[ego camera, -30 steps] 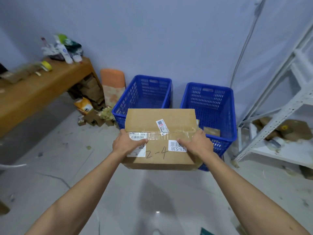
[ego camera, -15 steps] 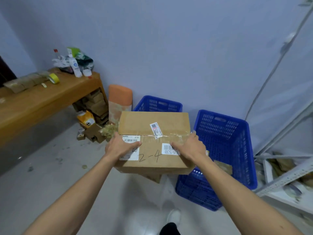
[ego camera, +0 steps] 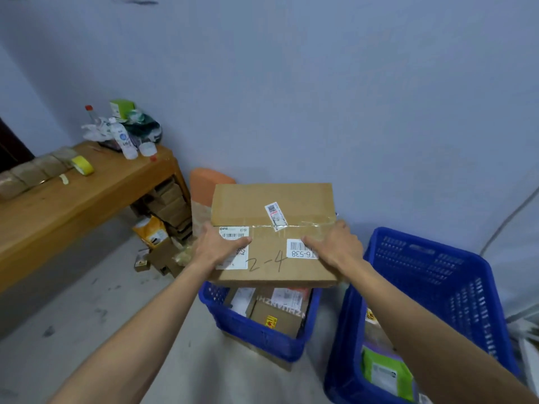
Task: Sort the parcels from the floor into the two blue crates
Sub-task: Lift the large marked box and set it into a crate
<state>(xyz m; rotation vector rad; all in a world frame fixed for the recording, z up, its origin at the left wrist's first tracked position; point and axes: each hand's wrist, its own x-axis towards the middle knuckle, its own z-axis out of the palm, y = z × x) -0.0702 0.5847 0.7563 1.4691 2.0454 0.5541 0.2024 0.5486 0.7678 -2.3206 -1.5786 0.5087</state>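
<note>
I judge the sorting partly done. Far out beyond my left fingers, by the wooden bench [ego camera: 73, 205], a yellow bag [ego camera: 150, 233] and some cardboard bits lie loose on the floor, and I cannot tell whether they count as parcels to be sorted. Straight below my fingers the left crate [ego camera: 256, 335] already holds several parcels [ego camera: 277, 317], and outside my right fingers the right crate [ego camera: 437, 272] has a green-labelled packet [ego camera: 382, 371] and something brown at its near end. The one in hand is the box [ego camera: 274, 205] marked 2-4: it sits between my two sets of fingers, carried level in the air above the left crate and touching neither crate, so it is not yet dropped in. Which crate it belongs in I cannot read from here. My left hand [ego camera: 217, 249] grips the box's left edge, thumb laid across the white label on top, the other fingers wrapped under and out of sight. My right hand [ego camera: 335, 246] mirrors it on the right edge, thumb pressed onto the barcode sticker, fingers curled round the side. Both forearms reach out nearly straight, wrists level, the box's near edge tipped a little down toward me
</note>
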